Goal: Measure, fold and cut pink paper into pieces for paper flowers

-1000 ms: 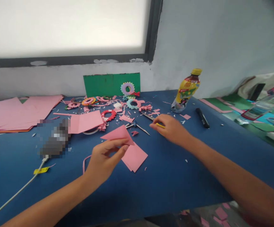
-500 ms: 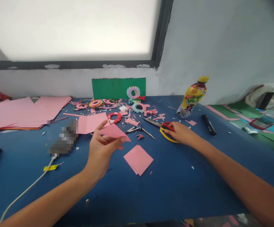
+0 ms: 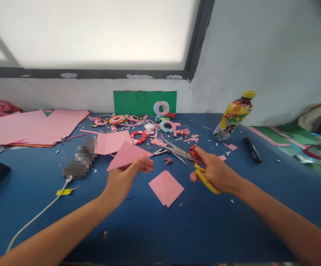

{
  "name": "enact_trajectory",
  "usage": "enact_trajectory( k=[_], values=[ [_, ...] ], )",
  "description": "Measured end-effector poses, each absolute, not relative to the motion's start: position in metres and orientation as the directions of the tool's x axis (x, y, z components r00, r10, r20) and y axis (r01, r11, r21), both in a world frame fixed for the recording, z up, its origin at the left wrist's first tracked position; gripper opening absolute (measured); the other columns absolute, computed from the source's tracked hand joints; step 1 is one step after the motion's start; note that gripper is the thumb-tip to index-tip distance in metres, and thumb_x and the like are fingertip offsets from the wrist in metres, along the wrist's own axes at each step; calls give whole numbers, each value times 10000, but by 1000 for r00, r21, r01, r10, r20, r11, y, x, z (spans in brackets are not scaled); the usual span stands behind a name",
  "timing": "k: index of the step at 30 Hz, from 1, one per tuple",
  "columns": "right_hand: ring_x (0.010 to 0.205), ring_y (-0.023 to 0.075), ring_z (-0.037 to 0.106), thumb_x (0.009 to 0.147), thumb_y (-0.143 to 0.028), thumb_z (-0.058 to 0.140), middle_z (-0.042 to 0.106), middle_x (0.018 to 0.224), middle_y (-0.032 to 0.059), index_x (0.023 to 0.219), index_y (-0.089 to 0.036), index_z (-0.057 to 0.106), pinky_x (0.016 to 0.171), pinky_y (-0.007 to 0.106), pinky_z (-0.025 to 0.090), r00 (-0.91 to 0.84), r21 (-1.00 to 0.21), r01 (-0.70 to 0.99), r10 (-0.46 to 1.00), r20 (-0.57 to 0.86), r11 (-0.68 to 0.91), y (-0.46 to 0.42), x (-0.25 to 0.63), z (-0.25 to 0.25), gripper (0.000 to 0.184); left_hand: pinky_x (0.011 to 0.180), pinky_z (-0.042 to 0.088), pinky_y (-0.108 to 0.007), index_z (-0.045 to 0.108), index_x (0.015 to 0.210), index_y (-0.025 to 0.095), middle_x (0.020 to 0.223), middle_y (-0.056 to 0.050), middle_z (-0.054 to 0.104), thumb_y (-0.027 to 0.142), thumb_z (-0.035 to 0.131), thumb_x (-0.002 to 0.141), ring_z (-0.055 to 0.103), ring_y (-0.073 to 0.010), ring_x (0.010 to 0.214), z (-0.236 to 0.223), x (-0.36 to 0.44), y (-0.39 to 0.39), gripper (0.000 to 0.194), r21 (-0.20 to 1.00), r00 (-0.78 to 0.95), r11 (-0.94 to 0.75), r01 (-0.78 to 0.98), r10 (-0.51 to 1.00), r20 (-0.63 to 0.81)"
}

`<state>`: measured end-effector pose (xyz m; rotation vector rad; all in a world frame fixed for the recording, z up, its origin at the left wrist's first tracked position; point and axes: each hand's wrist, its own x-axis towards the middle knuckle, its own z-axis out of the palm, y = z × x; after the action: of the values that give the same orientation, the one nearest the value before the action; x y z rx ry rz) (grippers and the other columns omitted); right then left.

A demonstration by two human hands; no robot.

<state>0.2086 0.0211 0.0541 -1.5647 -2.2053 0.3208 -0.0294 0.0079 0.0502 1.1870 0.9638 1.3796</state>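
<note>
My left hand (image 3: pixel 124 179) pinches a folded pink paper triangle (image 3: pixel 125 154) and holds it above the blue table (image 3: pixel 160 225). My right hand (image 3: pixel 217 173) grips a pair of scissors (image 3: pixel 189 157) with red and yellow handles, lifted off the table, blades pointing left toward the triangle. Between the hands a small stack of pink paper squares (image 3: pixel 166 187) lies flat on the table.
Colourful paper rings (image 3: pixel 139 137) and scraps litter the table's far middle before a green card (image 3: pixel 145 102). Large pink sheets (image 3: pixel 38 125) lie far left, a yellow-capped bottle (image 3: pixel 232 116) and black marker (image 3: pixel 252 150) right. A blurred object with a white cable (image 3: pixel 38 216) lies left.
My right hand picked the scissors up from the table and drew them toward me. My left hand kept the pink triangle and turned it flatter.
</note>
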Motion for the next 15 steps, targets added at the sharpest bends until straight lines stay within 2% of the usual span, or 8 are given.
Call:
enact_trajectory(
  k=[5, 9, 15],
  values=[
    [525, 142, 465, 652, -399, 595, 521, 632, -24, 789, -219, 366, 480, 235, 342, -371, -324, 855, 914, 166, 406, 10, 202, 54, 321, 603, 533, -232, 690, 726, 164, 657, -12, 684, 307, 637, 746, 636, -142, 614, 51, -28, 5, 154, 972, 1, -225, -64, 974, 225],
    [510, 159, 493, 672, -437, 586, 524, 614, -17, 809, -215, 381, 472, 239, 333, -394, -271, 860, 901, 185, 432, 8, 201, 48, 331, 616, 546, -242, 702, 713, 170, 643, -9, 685, 303, 654, 729, 644, -151, 622, 51, -27, 2, 142, 968, -17, -249, -30, 969, 248],
    [531, 186, 529, 687, -513, 562, 559, 636, 15, 810, -209, 386, 478, 257, 349, -411, -288, 845, 892, 190, 451, 6, 196, 43, 372, 623, 540, -243, 722, 763, 193, 662, 2, 691, 287, 687, 703, 635, -148, 641, 43, -28, 0, 117, 961, 15, -273, -50, 962, 274]
  ],
)
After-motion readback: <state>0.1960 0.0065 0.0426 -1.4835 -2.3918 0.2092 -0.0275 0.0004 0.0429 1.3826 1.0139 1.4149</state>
